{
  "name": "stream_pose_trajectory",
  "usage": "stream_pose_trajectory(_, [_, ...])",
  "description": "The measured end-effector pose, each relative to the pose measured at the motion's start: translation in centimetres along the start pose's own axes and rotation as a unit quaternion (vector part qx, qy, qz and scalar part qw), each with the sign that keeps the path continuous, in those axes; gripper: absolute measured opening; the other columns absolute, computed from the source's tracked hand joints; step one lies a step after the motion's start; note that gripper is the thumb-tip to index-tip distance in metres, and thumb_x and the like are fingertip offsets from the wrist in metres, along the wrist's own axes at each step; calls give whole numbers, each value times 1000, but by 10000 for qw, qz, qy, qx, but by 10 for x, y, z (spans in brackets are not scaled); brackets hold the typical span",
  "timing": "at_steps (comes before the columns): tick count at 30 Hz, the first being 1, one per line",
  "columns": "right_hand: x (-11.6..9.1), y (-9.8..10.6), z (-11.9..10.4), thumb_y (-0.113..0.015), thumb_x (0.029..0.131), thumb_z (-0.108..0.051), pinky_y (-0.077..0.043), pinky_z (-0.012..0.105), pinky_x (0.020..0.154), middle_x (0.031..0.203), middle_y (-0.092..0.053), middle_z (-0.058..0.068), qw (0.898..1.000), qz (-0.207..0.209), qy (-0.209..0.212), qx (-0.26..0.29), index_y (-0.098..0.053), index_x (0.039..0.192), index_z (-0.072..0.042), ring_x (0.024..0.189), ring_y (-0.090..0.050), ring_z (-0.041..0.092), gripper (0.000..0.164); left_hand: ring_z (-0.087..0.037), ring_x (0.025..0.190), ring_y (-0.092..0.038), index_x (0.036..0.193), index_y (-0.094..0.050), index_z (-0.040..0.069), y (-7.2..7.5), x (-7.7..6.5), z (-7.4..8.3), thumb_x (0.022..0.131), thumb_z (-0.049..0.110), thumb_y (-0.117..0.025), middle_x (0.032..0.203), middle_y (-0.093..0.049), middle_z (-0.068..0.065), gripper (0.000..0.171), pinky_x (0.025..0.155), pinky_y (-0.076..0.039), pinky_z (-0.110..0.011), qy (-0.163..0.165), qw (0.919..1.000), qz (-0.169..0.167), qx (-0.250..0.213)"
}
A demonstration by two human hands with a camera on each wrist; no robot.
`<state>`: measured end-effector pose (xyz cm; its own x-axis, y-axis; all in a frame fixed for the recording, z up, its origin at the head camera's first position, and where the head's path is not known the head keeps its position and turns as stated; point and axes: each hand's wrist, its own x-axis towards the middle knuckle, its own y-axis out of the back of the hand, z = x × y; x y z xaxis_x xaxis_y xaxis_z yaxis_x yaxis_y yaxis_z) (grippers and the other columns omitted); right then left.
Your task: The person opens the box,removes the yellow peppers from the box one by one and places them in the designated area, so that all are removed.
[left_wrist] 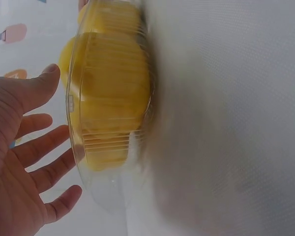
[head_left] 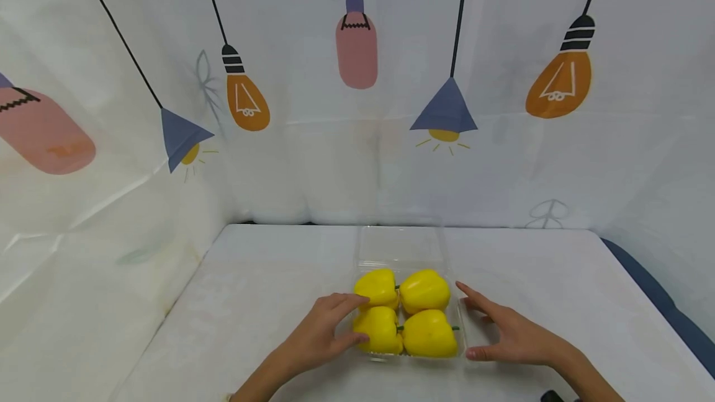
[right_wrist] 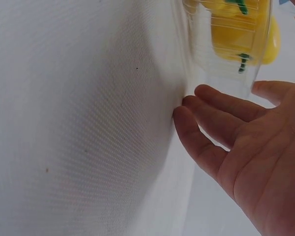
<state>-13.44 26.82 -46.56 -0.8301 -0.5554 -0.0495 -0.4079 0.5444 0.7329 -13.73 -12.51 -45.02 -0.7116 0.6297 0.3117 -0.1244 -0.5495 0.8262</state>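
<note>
Several yellow bell peppers [head_left: 426, 291] with green stems sit in two rows inside a clear plastic clamshell container [left_wrist: 104, 189]. Its transparent lid [head_left: 400, 245] lies folded back toward the wall. At the container's left side is my left hand [head_left: 326, 332], fingers spread, thumb and fingertips right at the rim and overlapping the left peppers in the head view. On the opposite side my right hand [head_left: 514, 332] has its fingers extended and parted beside the container wall, low over the table in the right wrist view. Neither hand grips anything.
The container stands on a white-covered table [head_left: 268, 265]. Behind and to the left hangs a white sheet [head_left: 313, 160] printed with lamps and bulbs. A dark blue object [head_left: 642, 275] lies past the table's right edge, and a small black item [head_left: 551, 396] shows by my right forearm.
</note>
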Motion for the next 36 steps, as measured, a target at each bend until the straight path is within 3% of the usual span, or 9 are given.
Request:
stream_pose_trajectory(5, [0, 0, 0, -76, 83, -48, -50, 38, 94, 146, -45, 20, 10000, 45, 46, 0, -13, 159, -18, 127, -49, 38, 104, -9, 120, -53, 137, -54, 19, 0, 2, 4, 89, 51, -67, 134, -56, 11, 59, 100, -41, -46, -3, 9996, -57, 264])
stream_pose_trajectory(15, [3, -2, 0, -76, 83, -49, -49, 38, 95, 147, -44, 19, 10000, 2, -61, 36, -12, 159, -18, 128, -48, 38, 104, -9, 118, -53, 138, -54, 18, -4, 4, 2, 87, 50, -70, 134, -57, 11, 62, 99, -38, -44, -250, 9993, 33, 285])
stream_pose_trajectory(22, [2, -1, 0, -76, 83, -50, -49, 38, 95, 146, -45, 20, 9999, -40, -144, -4, -12, 159, -19, 128, -48, 39, 104, -8, 123, -50, 140, -52, 20, -8, 5, 4, 88, 51, -69, 136, -55, 12, 63, 103, -36, -50, -104, 9994, -193, 257])
stream_pose_trajectory(28, [1, -1, 1, -76, 83, -50, -49, 37, 95, 146, -46, 18, 9998, -6, -185, -4, -11, 159, -20, 127, -49, 37, 104, -8, 121, -51, 138, -53, 19, -10, 4, 5, 87, 54, -68, 135, -56, 11, 64, 101, -37, -49, -139, 9990, -179, 394])
stream_pose_trajectory(36, [2, -2, 2, -76, 83, -49, -49, 37, 95, 145, -46, 19, 9999, 1, -125, -7, -11, 159, -20, 128, -49, 37, 104, -9, 124, -50, 140, -52, 20, -10, 7, 8, 88, 54, -67, 136, -54, 11, 64, 102, -36, -53, 90, 9983, -398, 420])
